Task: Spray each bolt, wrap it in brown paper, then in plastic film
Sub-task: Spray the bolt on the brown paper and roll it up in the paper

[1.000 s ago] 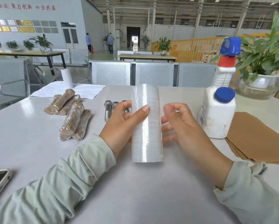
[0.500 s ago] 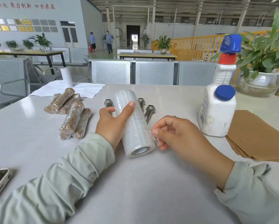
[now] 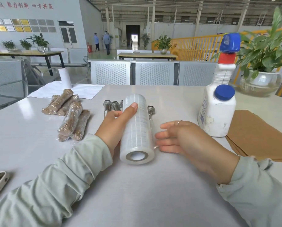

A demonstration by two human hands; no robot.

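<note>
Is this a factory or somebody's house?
Most likely a factory or big workshop hall, not a house. It has a high steel roof, yellow safety railings and rows of metal benches. On the table lie steel bolts waiting to be packed.

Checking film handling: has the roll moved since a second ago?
Yes. The film roll, then upright and hiding the bolts, now lies tilted toward the table.
</note>
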